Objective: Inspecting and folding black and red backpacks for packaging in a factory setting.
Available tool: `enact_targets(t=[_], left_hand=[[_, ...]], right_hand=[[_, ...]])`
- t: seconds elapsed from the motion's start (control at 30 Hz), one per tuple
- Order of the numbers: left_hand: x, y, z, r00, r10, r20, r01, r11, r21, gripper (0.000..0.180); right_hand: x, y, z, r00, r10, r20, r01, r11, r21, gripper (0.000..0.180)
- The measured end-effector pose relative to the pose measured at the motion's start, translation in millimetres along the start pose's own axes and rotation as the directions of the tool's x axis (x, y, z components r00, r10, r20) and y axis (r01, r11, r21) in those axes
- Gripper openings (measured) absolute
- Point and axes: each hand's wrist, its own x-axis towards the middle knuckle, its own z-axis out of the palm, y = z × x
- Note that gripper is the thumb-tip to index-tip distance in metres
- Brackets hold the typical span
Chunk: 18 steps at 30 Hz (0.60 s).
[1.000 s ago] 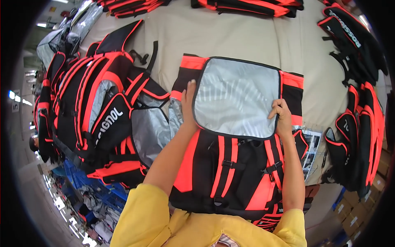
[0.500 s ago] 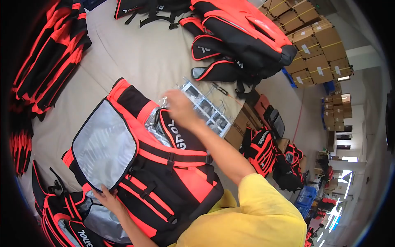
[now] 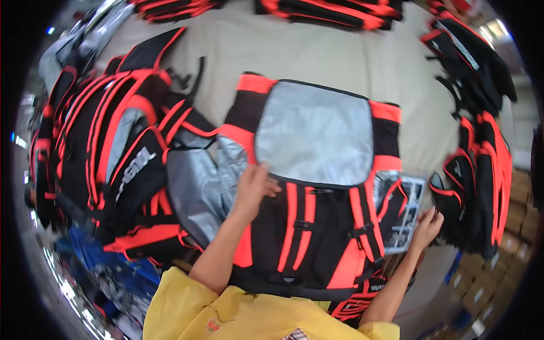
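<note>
A black and neon-orange backpack [image 3: 334, 226] lies before me on the pale table, straps facing up. Its silver-lined flap [image 3: 317, 136] is folded back, away from me. My left hand [image 3: 256, 190] has bent fingers at the flap's near left corner, gripping its edge. To the right of the backpack, my right hand [image 3: 428, 228] is pinched closed beside a clear compartment tray [image 3: 405, 221]. A small dark tip shows at its fingers; what it holds is too blurred to name. Part of the tray is hidden behind the bag's side pocket.
Another black-and-orange backpack [image 3: 102, 153] stands at the left, its silver lining [image 3: 195, 187] touching mine. More bags [image 3: 481, 181] stand along the right side, and stacked bags [image 3: 334, 14] lie at the far edge. Cardboard boxes [image 3: 481, 277] are beyond the table at lower right.
My view has swung round, so the backpack now sits upright in the middle. The right hand has moved off from above the tray to its outer side. My left hand stays at the flap corner.
</note>
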Motion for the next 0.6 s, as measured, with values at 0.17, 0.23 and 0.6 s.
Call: enact_targets(t=[0.17,0.23,0.6], left_hand=[[0,8,-12,0.998,-0.045,0.046,0.048,0.998,-0.045,0.04],[1,5,-18,0.996,-0.059,0.068,0.066,0.992,-0.106,0.035],[1,5,-24,0.98,-0.056,0.192,0.115,0.942,-0.315,0.029]], right_hand=[[-137,-201,118,0.778,-0.293,0.556,0.371,0.928,-0.031,0.018],[-174,-244,155,0.629,-0.182,0.756,0.341,0.938,-0.058,0.019],[-235,-249,234,0.621,-0.343,0.705,0.602,0.785,-0.148,0.025]])
